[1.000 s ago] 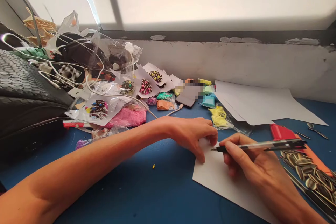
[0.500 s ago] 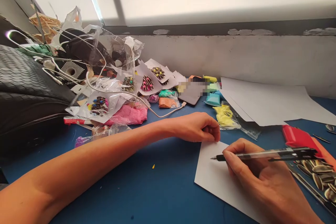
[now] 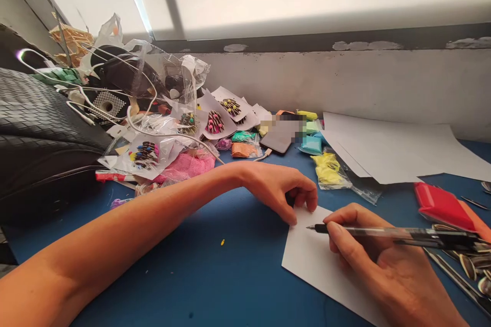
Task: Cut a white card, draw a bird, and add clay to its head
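My right hand [image 3: 368,250] grips a black-and-clear pen [image 3: 383,232]. The pen lies nearly level and its tip points left, close over a white sheet of paper [image 3: 307,255]; whether it touches cannot be told. No marks show on the visible part of this sheet. At the sheet's far left corner rests my left hand [image 3: 280,189], its thumb and curled fingers apart, fingertips touching the paper and nothing held. Part of the sheet is hidden under my right hand.
Sunflower seeds [image 3: 471,260], a red clay packet [image 3: 443,207] and a metal tool [image 3: 452,271] lie at right. Larger white sheets [image 3: 395,148] lie behind. Yellow clay [image 3: 330,168], a phone-like device [image 3: 278,138], seed-decorated papers [image 3: 215,121], a cable and a black bag [image 3: 42,133] crowd the back and left.
My left hand has opened, its thumb coming away from the fingers and down to the paper's edge. The pen's rear end has dipped slightly; my right hand has barely moved.
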`<state>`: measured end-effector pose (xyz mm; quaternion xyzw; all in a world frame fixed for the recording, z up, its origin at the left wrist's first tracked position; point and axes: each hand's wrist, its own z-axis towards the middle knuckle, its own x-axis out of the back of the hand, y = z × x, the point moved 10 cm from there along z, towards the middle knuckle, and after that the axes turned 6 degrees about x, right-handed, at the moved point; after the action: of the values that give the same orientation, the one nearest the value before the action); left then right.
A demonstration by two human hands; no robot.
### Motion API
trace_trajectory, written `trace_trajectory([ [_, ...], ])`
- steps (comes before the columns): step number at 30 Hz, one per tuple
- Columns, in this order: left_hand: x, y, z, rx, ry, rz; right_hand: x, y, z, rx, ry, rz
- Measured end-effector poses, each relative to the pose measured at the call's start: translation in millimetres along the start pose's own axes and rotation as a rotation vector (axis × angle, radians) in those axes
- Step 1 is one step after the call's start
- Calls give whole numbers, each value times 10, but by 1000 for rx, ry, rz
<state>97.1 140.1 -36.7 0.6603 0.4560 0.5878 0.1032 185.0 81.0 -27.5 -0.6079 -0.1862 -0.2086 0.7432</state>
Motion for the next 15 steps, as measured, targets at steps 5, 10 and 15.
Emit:
trace_trajectory([
  [5,-18,38,-5,54,20,118,-38,60,-13,-39,-20,32],
  [10,-51,83,1,46,9,170,-38,80,-16,-43,-36,24],
  [15,-55,73,-4,33,0,178,-17,113,66,-26,-109,-8],
])
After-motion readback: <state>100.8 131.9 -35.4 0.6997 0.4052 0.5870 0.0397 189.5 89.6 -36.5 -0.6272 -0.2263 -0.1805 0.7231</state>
